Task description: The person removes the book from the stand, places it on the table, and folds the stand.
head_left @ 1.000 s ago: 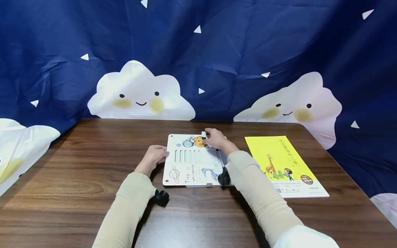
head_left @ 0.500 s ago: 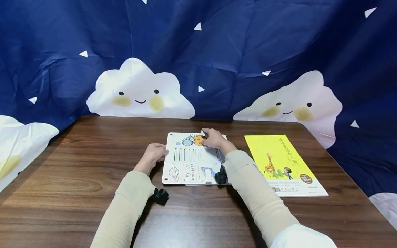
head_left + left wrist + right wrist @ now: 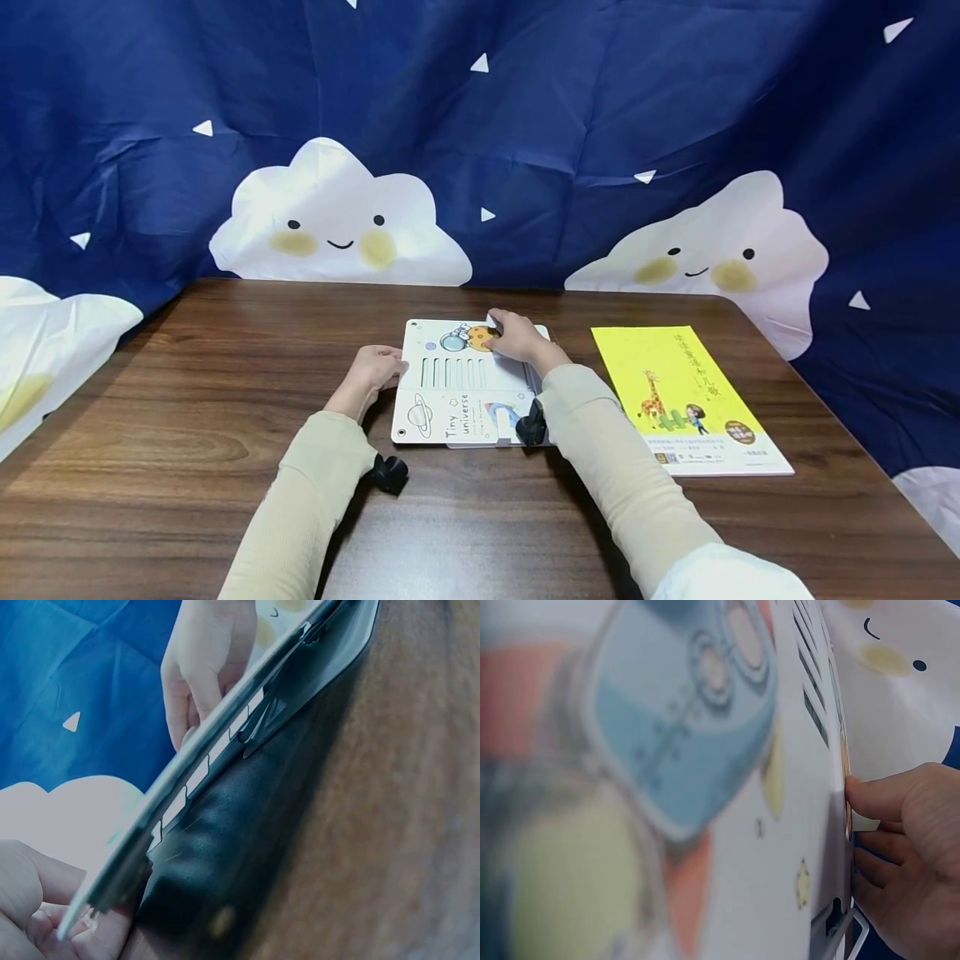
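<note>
A white book stand (image 3: 450,379) printed "Tiny universe", with slots and space drawings, lies on the table in the head view. In the left wrist view its panel stands off the tabletop, dark underneath. My left hand (image 3: 373,367) holds its left edge; the left wrist view shows thumb and fingers around that edge. My right hand (image 3: 517,337) pinches the far edge near the far right corner. From the right wrist view, the thumb (image 3: 877,796) lies against the edge of the printed panel, with the other fingers curled beside it. Their exact contact behind the panel is hidden.
A yellow book (image 3: 686,383) with a giraffe on its cover lies to the right of the stand, beside my right forearm. The brown wooden table (image 3: 187,433) ends in front of a blue curtain (image 3: 517,125) printed with clouds.
Both hands stay on the book stand, almost in place. A small white tab beside my right fingertips shows less than one second ago. The head view has shifted slightly.
</note>
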`<action>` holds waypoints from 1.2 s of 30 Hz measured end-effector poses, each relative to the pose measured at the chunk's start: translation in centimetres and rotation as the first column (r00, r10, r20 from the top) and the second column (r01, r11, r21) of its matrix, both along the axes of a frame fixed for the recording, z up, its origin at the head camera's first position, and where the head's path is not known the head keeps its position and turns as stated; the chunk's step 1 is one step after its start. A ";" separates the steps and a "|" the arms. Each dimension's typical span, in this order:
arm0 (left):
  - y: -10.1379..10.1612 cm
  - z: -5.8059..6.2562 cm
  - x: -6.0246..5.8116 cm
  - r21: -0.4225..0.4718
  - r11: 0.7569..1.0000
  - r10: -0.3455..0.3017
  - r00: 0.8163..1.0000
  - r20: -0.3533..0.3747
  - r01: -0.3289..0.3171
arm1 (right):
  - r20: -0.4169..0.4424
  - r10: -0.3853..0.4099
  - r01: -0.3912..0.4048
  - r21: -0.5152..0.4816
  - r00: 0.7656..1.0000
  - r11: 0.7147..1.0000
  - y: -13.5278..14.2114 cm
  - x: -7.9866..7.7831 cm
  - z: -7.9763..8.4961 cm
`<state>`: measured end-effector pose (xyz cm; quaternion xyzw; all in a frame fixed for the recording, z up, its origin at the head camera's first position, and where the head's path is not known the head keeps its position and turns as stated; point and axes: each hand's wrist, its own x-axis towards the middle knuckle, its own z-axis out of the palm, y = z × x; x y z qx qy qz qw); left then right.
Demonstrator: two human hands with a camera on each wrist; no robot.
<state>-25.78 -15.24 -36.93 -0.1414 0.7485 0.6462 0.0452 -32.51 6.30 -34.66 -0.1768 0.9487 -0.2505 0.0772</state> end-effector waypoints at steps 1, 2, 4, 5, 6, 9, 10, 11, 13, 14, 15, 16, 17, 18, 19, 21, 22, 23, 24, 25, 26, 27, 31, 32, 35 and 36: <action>0.0 0.0 0.0 -0.001 1.000 -0.003 1.000 -0.001 0.003 | 0.001 0.000 0.000 -0.002 1.000 1.000 0.0 0.0 0.0; 0.0 0.0 0.0 -0.002 1.000 -0.006 1.000 -0.001 0.006 | 0.002 -0.002 0.002 -0.005 1.000 1.000 0.1 0.0 -0.1; 0.1 0.0 0.0 0.003 1.000 -0.008 1.000 -0.003 0.008 | 0.007 -0.007 0.007 -0.014 1.000 1.000 0.1 0.0 -0.2; 0.1 0.0 -0.1 0.002 1.000 -0.007 1.000 -0.001 0.007 | 0.009 -0.011 0.011 -0.019 1.000 1.000 0.1 0.0 -0.2; 0.1 -0.1 -0.1 -0.001 1.000 -0.012 1.000 0.000 0.012 | 0.010 -0.013 0.014 -0.024 1.000 1.000 0.1 0.0 -0.2; 0.1 -0.1 -0.2 -0.011 1.000 -0.020 1.000 0.005 0.020 | 0.015 -0.020 0.021 -0.043 1.000 0.999 0.1 -0.1 -0.3; 0.1 -0.1 -0.2 -0.012 1.000 -0.021 1.000 0.008 0.021 | 0.013 -0.021 0.021 -0.047 1.000 0.999 0.1 -0.1 -0.3; 0.1 -0.1 -0.2 -0.010 1.000 -0.026 1.000 0.008 0.026 | 0.011 -0.023 0.024 -0.049 1.000 0.999 0.1 -0.1 -0.3; 0.2 -0.2 -0.2 -0.003 0.999 -0.034 0.999 0.006 0.034 | 0.006 -0.028 0.028 -0.050 1.000 0.998 0.1 0.0 -0.3; 0.2 -0.3 -0.1 0.000 0.999 -0.035 0.999 0.008 0.035 | 0.006 -0.030 0.030 -0.045 1.000 0.999 0.2 0.0 -0.2; 0.2 -0.4 -0.1 0.005 0.999 -0.037 0.999 0.008 0.037 | 0.008 -0.029 0.029 -0.045 1.000 0.999 0.2 0.1 -0.2; 0.2 -0.4 -0.1 0.008 0.999 -0.036 0.999 0.009 0.036 | 0.012 -0.031 0.032 -0.047 0.999 0.998 0.3 0.2 -0.2; 0.2 -0.5 -0.1 0.004 0.999 -0.036 0.999 0.009 0.036 | 0.014 -0.033 0.034 -0.047 0.999 0.998 0.4 0.3 0.0; 0.1 -0.5 -0.1 0.000 0.999 -0.038 0.999 0.008 0.038 | 0.015 -0.034 0.035 -0.044 0.999 0.998 0.5 0.4 0.1; 0.1 -0.6 -0.1 -0.006 0.999 -0.038 0.999 0.009 0.038 | 0.011 -0.031 0.031 -0.044 0.999 0.999 0.7 0.6 0.2; 0.0 -0.6 -0.2 -0.010 0.999 -0.033 0.999 0.006 0.033 | -0.005 -0.021 0.021 -0.045 1.000 0.999 1.1 0.9 0.7; 0.0 -0.6 -0.2 -0.010 0.999 -0.033 0.999 0.001 0.033 | -0.015 -0.017 0.017 -0.043 1.000 0.999 1.4 1.0 0.9; 0.0 -0.6 -0.2 -0.008 0.999 -0.035 0.999 -0.005 0.035 | -0.026 -0.011 0.010 -0.038 1.000 0.999 1.7 1.2 1.2; 0.0 -0.5 -0.3 -0.002 0.999 -0.037 0.999 -0.011 0.037 | -0.032 -0.004 0.003 -0.036 0.999 0.999 2.1 1.4 1.4; 0.0 -0.5 -0.3 0.002 0.999 -0.034 0.999 -0.011 0.034 | -0.039 0.006 -0.007 -0.033 0.999 0.999 2.4 1.5 1.6; 0.0 -0.5 -0.3 0.006 0.999 -0.032 0.999 -0.014 0.032 | -0.043 0.013 -0.014 -0.026 0.999 1.000 2.8 1.6 1.7; 0.0 -0.5 -0.3 0.011 1.000 -0.029 0.999 -0.016 0.029 | -0.045 0.021 -0.022 -0.021 0.999 1.000 3.2 1.8 1.9; -0.3 -0.6 -0.4 0.017 0.999 -0.031 0.999 -0.014 0.031 | -0.093 0.061 -0.060 0.009 0.994 0.998 4.8 2.5 2.2; -0.4 -0.6 -0.4 0.017 0.999 -0.031 0.999 -0.014 0.032 | -0.101 0.067 -0.066 0.011 0.993 0.998 5.2 2.6 2.3; -0.6 -0.7 -0.4 0.024 0.999 -0.033 0.999 -0.021 0.034 | -0.115 0.085 -0.084 0.013 0.990 0.996 6.3 3.1 2.3; -0.6 -0.7 -0.5 0.029 0.999 -0.031 0.999 -0.022 0.032 | -0.110 0.086 -0.085 0.012 0.990 0.996 6.6 3.3 2.4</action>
